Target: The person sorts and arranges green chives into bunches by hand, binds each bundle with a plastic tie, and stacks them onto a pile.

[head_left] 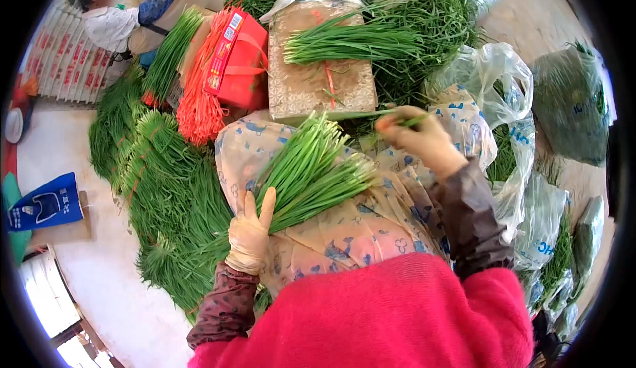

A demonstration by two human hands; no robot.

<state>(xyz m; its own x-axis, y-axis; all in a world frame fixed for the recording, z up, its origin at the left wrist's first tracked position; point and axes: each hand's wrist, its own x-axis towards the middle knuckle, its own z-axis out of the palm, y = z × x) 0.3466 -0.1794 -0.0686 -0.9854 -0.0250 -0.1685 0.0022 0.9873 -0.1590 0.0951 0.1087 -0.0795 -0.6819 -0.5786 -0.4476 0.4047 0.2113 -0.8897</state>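
Observation:
My left hand (pixel 250 235), in a pale glove, is closed around a bunch of garlic chives (pixel 311 169) on my lap. Two of its fingers point upward along the stems, and the cut ends fan out away from me. To the right, my right hand (pixel 424 141) is pinched on a few loose chive stalks (pixel 361 113), slightly blurred. Under the bunch, a patterned plastic apron (pixel 344 249) covers my lap. In front stands a cardboard-like box (pixel 318 93) with another chive bunch (pixel 351 42) lying across its top and a red tie hanging down.
A red bag (pixel 245 70) and red ties (pixel 199 103) stand left of the box. Bundled chives (pixel 165 196) are heaped on the floor at left, loose chives (pixel 424 10) behind. Plastic bags (pixel 493 83) line the right side. Another person (pixel 122 20) sits at far left.

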